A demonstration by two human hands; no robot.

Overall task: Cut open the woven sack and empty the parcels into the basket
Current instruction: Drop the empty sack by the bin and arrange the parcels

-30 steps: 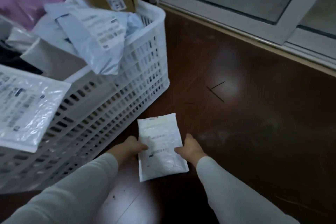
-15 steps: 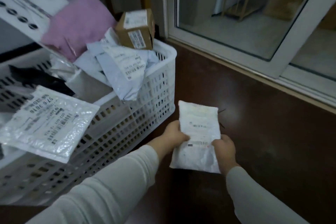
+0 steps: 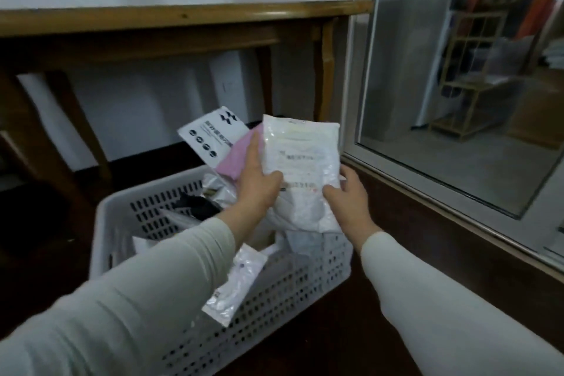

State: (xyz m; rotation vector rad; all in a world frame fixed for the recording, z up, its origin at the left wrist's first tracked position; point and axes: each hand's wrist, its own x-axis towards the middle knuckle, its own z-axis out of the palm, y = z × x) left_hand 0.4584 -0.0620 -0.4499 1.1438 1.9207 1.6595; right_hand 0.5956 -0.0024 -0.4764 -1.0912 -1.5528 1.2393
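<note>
both the left hand [image 3: 258, 183] and right hand [image 3: 348, 195] grasp a white parcel [image 3: 302, 174] above the heaped basket [image 3: 274, 293], where, once dropped, it could slide off onto the floor.

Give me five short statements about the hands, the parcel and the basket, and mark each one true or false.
1. Both hands, left hand and right hand, hold the white parcel. True.
2. The parcel lies on the floor. False: it is held up over the basket.
3. The basket is white with perforated walls. True.
4. The basket is empty. False: it holds several parcels, including a pink parcel.
5. A wooden table stands behind the basket. True.
</note>
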